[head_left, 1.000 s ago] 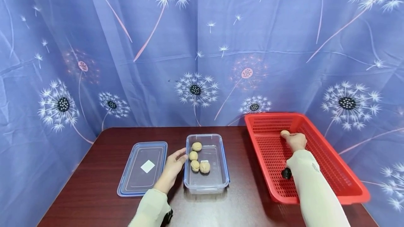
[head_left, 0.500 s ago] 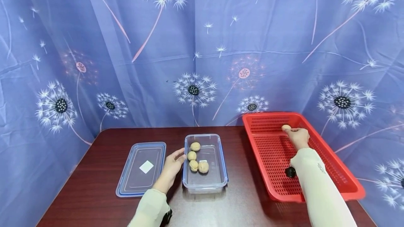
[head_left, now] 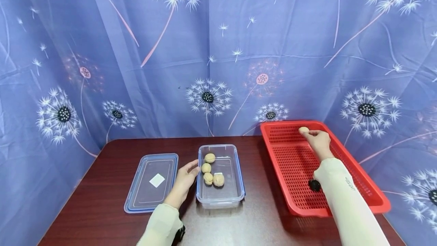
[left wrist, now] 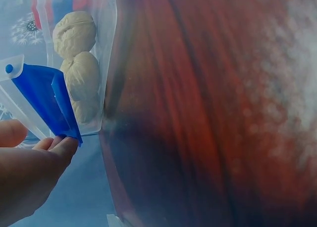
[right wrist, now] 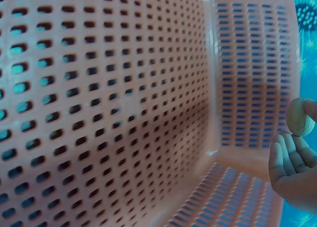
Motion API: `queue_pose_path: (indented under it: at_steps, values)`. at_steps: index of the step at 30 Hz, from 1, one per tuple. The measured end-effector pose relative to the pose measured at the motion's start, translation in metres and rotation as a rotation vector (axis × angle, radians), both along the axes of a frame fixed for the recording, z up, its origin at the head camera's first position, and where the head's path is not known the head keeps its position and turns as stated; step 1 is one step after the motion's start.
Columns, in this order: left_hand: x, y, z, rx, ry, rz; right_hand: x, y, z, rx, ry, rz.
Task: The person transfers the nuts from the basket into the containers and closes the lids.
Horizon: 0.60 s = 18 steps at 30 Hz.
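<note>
My right hand (head_left: 319,142) pinches a walnut (head_left: 303,129) between thumb and fingertips, high over the far end of the red basket (head_left: 300,212). In the right wrist view this walnut (right wrist: 298,118) shows at the right edge, against the thumb. My left hand (head_left: 184,180) is at the left side of a clear plastic box (head_left: 228,202), fingers extended. In the left wrist view its fingertips (left wrist: 67,147) touch the lower edge of a blue side latch (left wrist: 47,96), which hangs outward. Several walnuts (head_left: 219,180) lie inside the box along its left side.
A clear lid (head_left: 145,185) with a blue seal and a white square label lies left of the box. All stand on a dark red-brown table (head_left: 264,227). A blue dandelion-print curtain (head_left: 164,98) hangs directly behind the table's back edge.
My right hand has lifted the walnut from low in the basket up toward its far rim, drifting slightly left. My left hand stays at the box, and the view shifts slightly.
</note>
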State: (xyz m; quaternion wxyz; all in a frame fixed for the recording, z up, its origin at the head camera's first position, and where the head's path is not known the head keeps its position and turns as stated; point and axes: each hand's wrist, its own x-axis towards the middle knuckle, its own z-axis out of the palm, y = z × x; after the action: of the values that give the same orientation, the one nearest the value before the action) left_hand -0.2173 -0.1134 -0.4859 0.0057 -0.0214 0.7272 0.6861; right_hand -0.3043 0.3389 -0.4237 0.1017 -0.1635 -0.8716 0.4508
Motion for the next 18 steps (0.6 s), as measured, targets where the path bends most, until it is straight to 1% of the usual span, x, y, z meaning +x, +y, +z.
queue_pose_path:
  at_steps: [5, 11, 18]
  values:
    - [-0.001, 0.000, -0.002, 0.002, -0.013, 0.005, -0.001, -0.013, 0.010, 0.033, 0.050, 0.022]
    - [0.000, 0.000, -0.003, 0.004, -0.009, -0.006, 0.001, -0.030, 0.021, 0.082, 0.067, 0.066]
    - [-0.001, 0.000, -0.002, 0.005, -0.007, 0.001, -0.001, -0.051, 0.039, 0.081, 0.151, 0.099]
